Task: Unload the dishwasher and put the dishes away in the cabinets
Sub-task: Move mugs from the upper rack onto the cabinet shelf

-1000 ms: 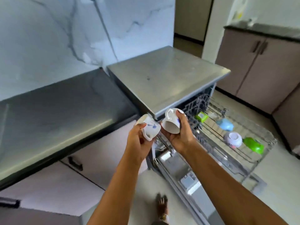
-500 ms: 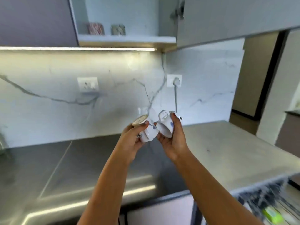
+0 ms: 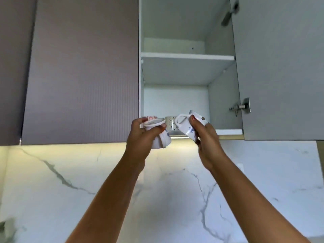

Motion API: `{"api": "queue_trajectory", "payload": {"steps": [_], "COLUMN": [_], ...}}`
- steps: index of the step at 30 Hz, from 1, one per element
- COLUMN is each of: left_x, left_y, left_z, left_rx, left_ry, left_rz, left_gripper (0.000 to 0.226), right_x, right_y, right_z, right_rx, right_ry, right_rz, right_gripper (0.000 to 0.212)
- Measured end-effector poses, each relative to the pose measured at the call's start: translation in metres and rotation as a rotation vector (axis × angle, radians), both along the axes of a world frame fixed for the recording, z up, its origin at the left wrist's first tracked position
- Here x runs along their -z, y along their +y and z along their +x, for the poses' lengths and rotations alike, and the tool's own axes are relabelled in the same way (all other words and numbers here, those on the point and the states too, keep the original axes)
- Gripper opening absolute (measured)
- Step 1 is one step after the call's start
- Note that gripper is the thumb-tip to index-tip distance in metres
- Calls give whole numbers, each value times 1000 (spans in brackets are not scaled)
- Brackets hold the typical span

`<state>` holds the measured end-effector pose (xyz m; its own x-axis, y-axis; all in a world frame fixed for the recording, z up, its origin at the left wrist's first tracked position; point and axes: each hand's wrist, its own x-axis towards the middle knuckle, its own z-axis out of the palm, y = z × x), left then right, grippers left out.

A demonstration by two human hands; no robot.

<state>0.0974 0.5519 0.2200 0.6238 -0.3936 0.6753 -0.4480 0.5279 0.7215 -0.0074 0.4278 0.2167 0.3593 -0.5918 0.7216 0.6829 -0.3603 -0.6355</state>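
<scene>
Fingers (image 3: 157,130) of the left hand (image 3: 140,137) wrap one white cup (image 3: 161,139), the right hand (image 3: 206,139) grips a second cup (image 3: 187,128) - both base-up, just below the open cabinet's bottom shelf (image 3: 228,132) - lift, then set each down clear of the cups already there (image 3: 169,122).

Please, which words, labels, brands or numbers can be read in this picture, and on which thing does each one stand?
No text can be read.
Base of the white blue-patterned ceramic cup in the left hand: faint mark, too blurred to read.
Second white blue-patterned cup in the right hand: small dark spot, too small to read.
</scene>
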Motion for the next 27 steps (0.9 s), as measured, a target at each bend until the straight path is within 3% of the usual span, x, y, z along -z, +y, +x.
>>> {"api": "queue_trajectory", "payload": {"steps": [3, 11, 16, 23, 27], "left_x": [-24, -65, -83, -89, -94], "left_y": [-13, -89, -133, -187, -196], "left_z": [20, 59, 84, 128, 147], "left_rx": [-35, -352, -528, -770, -770], "left_ry": [-29, -218, -277, -319, -304], "left_rz": [-7, 156, 287, 646, 765], "left_gripper": [56, 14, 20, 23, 37], "right_x": [-30, -70, -91, -110, -114], "right_y": [-27, -100, -142, -194, -202], "right_z": [14, 62, 88, 133, 151], "right_rx": [71, 218, 315, 375, 332], "right_ry": [13, 275, 407, 788, 939], "right_rz": [-90, -231, -306, -372, -436], "right_gripper": [7, 19, 19, 24, 32]}}
